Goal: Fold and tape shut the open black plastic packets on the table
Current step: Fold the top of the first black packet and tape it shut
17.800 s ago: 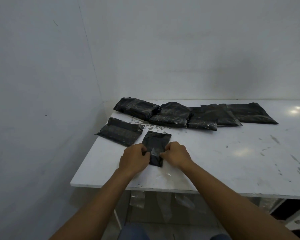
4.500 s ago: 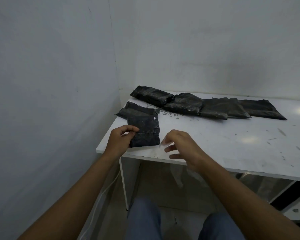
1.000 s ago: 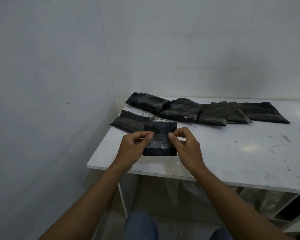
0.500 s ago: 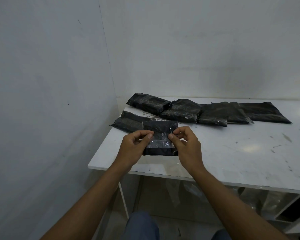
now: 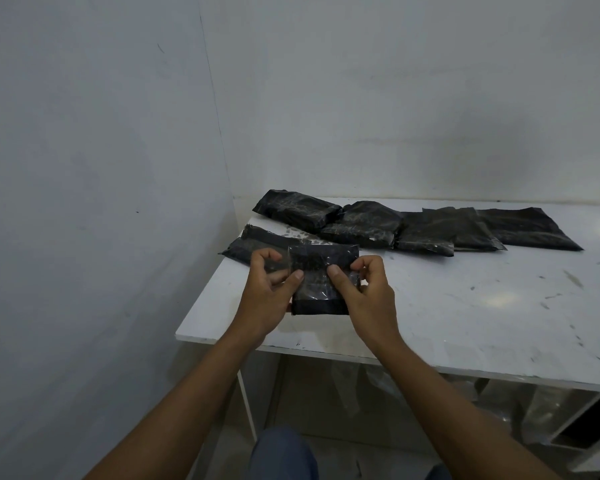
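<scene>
Two hands grip one thing: your left hand (image 5: 263, 296) pinches the left end of the folded packet (image 5: 321, 303), your right hand (image 5: 364, 292) the right end, just above the counter (image 5: 464, 306). Your thumbs have closed in along the clear tape (image 5: 312, 271), so sealing looks nearly done. The other packets (image 5: 426, 230) line the wall (image 5: 430, 98).

No writing, label, brand or number can be read anywhere. The held packet (image 5: 321, 304) shows only plain black film under clear tape (image 5: 314, 271). The other packets (image 5: 360, 223) and the table (image 5: 464, 306) bear only pale scuffs and marks.
</scene>
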